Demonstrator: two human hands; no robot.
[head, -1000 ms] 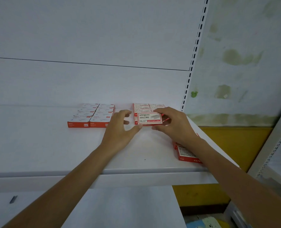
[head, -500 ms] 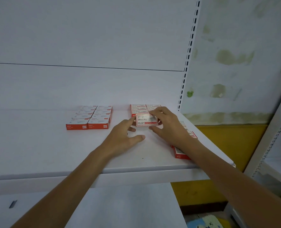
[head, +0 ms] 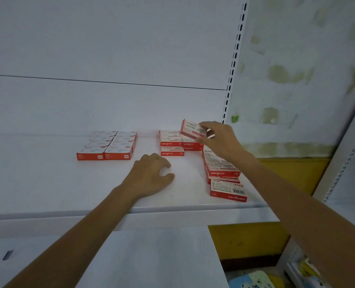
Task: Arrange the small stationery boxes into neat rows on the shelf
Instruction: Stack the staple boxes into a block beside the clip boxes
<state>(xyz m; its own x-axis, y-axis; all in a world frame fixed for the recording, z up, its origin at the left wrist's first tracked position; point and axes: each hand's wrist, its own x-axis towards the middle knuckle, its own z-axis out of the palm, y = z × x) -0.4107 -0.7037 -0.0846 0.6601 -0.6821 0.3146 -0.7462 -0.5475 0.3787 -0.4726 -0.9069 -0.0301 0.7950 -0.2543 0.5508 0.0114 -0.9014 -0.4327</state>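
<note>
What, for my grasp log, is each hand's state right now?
Left hand: open, loosely curled, resting on the shelf, holding nothing.
Right hand: gripping a small box, held above the shelf.

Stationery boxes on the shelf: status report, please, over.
Right hand pinches one red-and-white cardboard box, tilted, above right-hand rows. Left hand rests on white shelf, empty. Loose pile of boxes front right.

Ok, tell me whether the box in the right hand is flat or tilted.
Tilted: the right hand holds the box above the rows, left end higher.
</note>
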